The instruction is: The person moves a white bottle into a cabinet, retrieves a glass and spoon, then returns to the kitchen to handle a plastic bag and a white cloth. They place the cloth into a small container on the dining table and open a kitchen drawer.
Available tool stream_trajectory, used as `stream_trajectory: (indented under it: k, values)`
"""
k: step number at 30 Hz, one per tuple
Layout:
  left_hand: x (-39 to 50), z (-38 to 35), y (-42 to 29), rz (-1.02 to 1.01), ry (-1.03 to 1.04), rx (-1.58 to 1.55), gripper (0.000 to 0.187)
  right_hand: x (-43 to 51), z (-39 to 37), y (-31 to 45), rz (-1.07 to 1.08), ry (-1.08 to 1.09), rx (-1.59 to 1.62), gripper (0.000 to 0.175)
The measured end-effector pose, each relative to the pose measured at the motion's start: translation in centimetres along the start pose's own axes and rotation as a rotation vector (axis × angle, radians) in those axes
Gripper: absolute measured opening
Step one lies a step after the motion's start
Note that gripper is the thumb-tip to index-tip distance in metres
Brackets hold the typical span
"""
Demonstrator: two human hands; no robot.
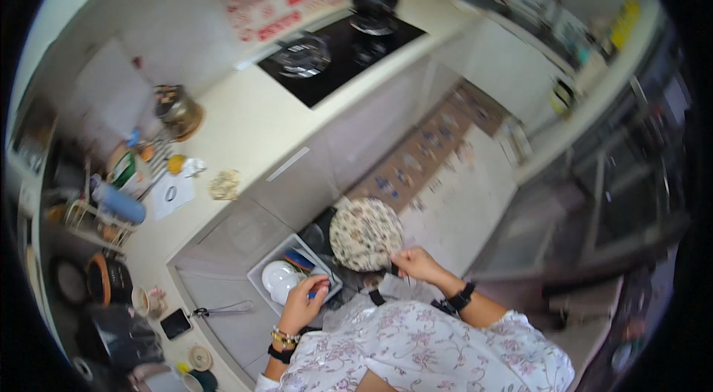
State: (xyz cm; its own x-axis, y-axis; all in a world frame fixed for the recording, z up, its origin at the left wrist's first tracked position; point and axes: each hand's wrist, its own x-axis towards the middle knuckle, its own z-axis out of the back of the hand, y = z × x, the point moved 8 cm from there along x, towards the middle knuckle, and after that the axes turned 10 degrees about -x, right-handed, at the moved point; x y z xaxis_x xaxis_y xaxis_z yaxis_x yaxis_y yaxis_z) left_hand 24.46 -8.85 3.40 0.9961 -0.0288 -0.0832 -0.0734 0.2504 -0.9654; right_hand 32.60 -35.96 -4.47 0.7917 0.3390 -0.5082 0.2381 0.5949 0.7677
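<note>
My left hand (306, 299) is over the near side of a white plastic basket (257, 279), with its fingers bent. Something small and blue shows by the fingertips; whether the hand grips it or it lies in the basket, I cannot tell. Rounded white items (280, 279) and a dark blue item (298, 260) are inside the basket. My right hand (415, 264) is at the near right edge of a round, speckled stool seat (366, 234). Its fingers are curled beside a small dark thing, and blur hides whether they hold it.
An L-shaped counter (267, 130) runs ahead and along my left, carrying a black hob (342, 55), a glass kettle (179, 113) and a phone (176, 324). A patterned mat (412, 163) lies on the floor. Dark glass-fronted furniture (579, 191) stands at right.
</note>
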Motion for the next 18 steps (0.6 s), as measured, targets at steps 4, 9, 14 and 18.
stream_trajectory:
  k: [4, 9, 14, 18]
  values:
    - [2.8, -1.4, -1.6, -0.101, 0.126, 0.112, 0.011, -4.7, 1.5, 0.8, 0.056, -0.355, 0.128, 0.031]
    - [5.1, -3.2, -3.0, -0.178, 0.083, -0.108, 0.011, -9.9, 4.0, -0.5, 0.014, -0.45, -0.09, 0.018]
    - [6.0, -8.6, -4.1, -0.229, 0.278, -0.082, 0.013, -12.0, 7.2, -2.2, 0.067, -0.503, 0.112, 0.013]
    - [8.3, -12.7, -4.7, -0.201, 0.375, -0.049, 0.013, -12.4, 10.3, -3.8, 0.02, -0.54, 0.2, 0.014]
